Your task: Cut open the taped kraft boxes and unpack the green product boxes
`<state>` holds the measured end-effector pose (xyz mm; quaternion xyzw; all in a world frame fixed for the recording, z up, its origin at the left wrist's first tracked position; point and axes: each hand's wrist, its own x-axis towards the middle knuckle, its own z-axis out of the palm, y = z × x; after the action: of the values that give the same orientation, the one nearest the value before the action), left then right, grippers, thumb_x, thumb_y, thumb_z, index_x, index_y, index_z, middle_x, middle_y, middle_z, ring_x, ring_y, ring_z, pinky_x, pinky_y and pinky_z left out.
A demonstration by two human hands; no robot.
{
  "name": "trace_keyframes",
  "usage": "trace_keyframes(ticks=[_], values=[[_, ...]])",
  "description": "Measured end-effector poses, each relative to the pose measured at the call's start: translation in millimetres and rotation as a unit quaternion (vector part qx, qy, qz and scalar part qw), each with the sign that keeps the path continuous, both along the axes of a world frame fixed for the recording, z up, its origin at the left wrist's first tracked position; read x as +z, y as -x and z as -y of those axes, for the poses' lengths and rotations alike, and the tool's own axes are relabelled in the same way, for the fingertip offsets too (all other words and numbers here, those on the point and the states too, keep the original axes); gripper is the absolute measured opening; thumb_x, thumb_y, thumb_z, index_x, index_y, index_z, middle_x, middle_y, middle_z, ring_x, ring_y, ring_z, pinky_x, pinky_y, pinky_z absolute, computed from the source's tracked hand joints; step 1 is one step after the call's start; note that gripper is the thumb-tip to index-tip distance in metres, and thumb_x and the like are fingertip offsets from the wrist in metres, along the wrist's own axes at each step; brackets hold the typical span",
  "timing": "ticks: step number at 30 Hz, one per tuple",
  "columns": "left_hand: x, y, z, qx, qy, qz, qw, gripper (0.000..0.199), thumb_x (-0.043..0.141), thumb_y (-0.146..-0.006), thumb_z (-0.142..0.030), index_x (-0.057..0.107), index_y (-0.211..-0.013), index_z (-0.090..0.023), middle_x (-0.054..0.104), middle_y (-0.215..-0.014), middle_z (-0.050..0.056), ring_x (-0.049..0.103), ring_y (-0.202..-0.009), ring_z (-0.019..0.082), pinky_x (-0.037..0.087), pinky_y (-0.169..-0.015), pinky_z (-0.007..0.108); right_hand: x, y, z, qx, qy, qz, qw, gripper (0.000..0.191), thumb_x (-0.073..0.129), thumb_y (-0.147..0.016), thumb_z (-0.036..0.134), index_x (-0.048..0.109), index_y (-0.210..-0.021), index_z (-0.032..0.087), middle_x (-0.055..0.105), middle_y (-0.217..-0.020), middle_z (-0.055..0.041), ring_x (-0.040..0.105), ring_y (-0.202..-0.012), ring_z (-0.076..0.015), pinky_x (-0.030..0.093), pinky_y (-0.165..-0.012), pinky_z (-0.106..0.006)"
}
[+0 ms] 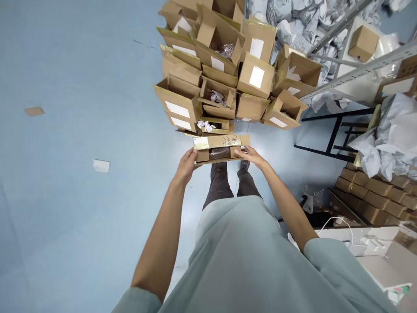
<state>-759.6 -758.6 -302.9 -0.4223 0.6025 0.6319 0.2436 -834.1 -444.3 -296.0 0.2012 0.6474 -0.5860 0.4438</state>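
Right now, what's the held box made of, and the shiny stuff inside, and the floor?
The box: matte cardboard, by its brown, thin panels. The shiny stuff: probably clear plastic, because it glints. The floor: smooth, faintly glossy blue, maybe painted concrete; I can't be sure.

Bright, cool, even light fills the scene, leaving a whitish sheen on the smooth pale-blue floor (156,152) left of the open brown cardboard box (215,141) and small glints on its glossy clear tape (233,142). Soft shadow gathers right of the box, around the thin black metal frame (335,130). Wide-angle stretch swells the pale grey-green cloth shirt (260,261) below the box, whose dark handwritten marks (230,138) are too soft to read.
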Motion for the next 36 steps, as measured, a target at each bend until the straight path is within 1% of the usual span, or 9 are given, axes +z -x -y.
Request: trace_keyframes(ticks=[4,8,11,13,16,20,27,31,36], values=[[-77.4,50.6,40.7,-0.008,0.016,0.066,0.998,0.058,0.075,-0.102,-0.063,0.073,-0.147,-0.026,0.072,-0.157,0.014,0.071,-0.140,0.032,0.069,-0.108,0.049,-70.7,32.3,53.4,-0.045,-0.051,0.062,0.996,0.052,0.096,-0.090,0.050,0.081,-0.132,0.023,0.085,-0.137,-0.0111,0.077,-0.132,-0.0280,0.063,-0.116,-0.046],[-149.1,89.7,68.7,-0.057,0.049,0.097,0.992,0.060,0.072,-0.103,-0.064,0.073,-0.149,-0.025,0.073,-0.156,0.016,0.071,-0.140,0.034,0.069,-0.107,0.050,-138.3,48.6,97.4,-0.107,-0.110,0.102,0.983,0.045,0.095,-0.090,0.047,0.084,-0.125,0.020,0.087,-0.129,-0.0108,0.080,-0.124,-0.0256,0.064,-0.114,-0.045],[-186.3,110.9,81.2,-0.089,0.044,0.103,0.990,0.060,0.069,-0.106,-0.061,0.073,-0.151,-0.023,0.073,-0.155,0.016,0.071,-0.141,0.035,0.067,-0.111,0.054,-173.1,57.1,116.5,-0.123,-0.144,0.109,0.976,0.045,0.095,-0.089,0.047,0.085,-0.123,0.019,0.088,-0.127,-0.0115,0.081,-0.123,-0.0271,0.063,-0.117,-0.045],[-200.1,123.3,85.9,-0.097,0.037,0.100,0.990,0.058,0.070,-0.106,-0.058,0.074,-0.151,-0.022,0.073,-0.157,0.016,0.070,-0.143,0.036,0.066,-0.113,0.054,-184.5,63.9,121.5,-0.129,-0.156,0.103,0.974,0.046,0.094,-0.090,0.047,0.085,-0.125,0.018,0.087,-0.129,-0.0115,0.081,-0.125,-0.0272,0.062,-0.119,-0.043],[-205.2,141.5,88.7,-0.105,0.036,0.093,0.989,0.056,0.072,-0.106,-0.054,0.075,-0.152,-0.022,0.071,-0.160,0.016,0.067,-0.147,0.038,0.067,-0.113,0.051,-186.2,77.0,121.0,-0.137,-0.168,0.097,0.971,0.044,0.088,-0.096,0.047,0.084,-0.129,0.019,0.086,-0.132,-0.0105,0.080,-0.127,-0.0261,0.061,-0.120,-0.043],[-196.3,165.1,89.9,-0.100,0.027,0.090,0.991,0.055,0.074,-0.106,-0.052,0.074,-0.152,-0.022,0.071,-0.158,0.016,0.068,-0.146,0.037,0.071,-0.107,0.050,-176.2,96.9,117.6,-0.132,-0.176,0.106,0.970,0.041,0.087,-0.097,0.050,0.084,-0.126,0.021,0.085,-0.134,-0.0101,0.078,-0.129,-0.0259,0.061,-0.119,-0.045],[-184.1,196.8,90.3,0.005,-0.010,0.113,0.993,0.031,0.063,-0.111,-0.046,0.077,-0.122,-0.021,0.072,-0.141,0.013,0.069,-0.135,0.027,0.067,-0.115,0.049,-168.1,116.3,126.6,-0.204,-0.159,0.106,0.960,0.045,0.079,-0.105,0.052,0.075,-0.142,0.027,0.077,-0.151,-0.0086,0.072,-0.139,-0.0232,0.062,-0.116,-0.041],[-182.6,199.1,83.7,0.050,0.007,0.131,0.990,0.025,0.062,-0.111,-0.040,0.075,-0.118,-0.021,0.070,-0.143,0.012,0.066,-0.138,0.026,0.066,-0.117,0.047,-168.7,112.7,133.8,-0.237,-0.148,0.120,0.953,0.046,0.073,-0.108,0.051,0.069,-0.148,0.030,0.076,-0.154,-0.0075,0.073,-0.140,-0.0215,0.060,-0.118,-0.041],[-184.3,186.5,74.7,0.052,0.016,0.140,0.989,0.026,0.060,-0.112,-0.037,0.076,-0.125,-0.022,0.070,-0.149,0.011,0.066,-0.141,0.025,0.066,-0.115,0.045,-172.3,100.8,137.7,-0.272,-0.159,0.138,0.939,0.050,0.078,-0.104,0.049,0.072,-0.148,0.026,0.077,-0.151,-0.0115,0.073,-0.139,-0.0255,0.058,-0.121,-0.045]])
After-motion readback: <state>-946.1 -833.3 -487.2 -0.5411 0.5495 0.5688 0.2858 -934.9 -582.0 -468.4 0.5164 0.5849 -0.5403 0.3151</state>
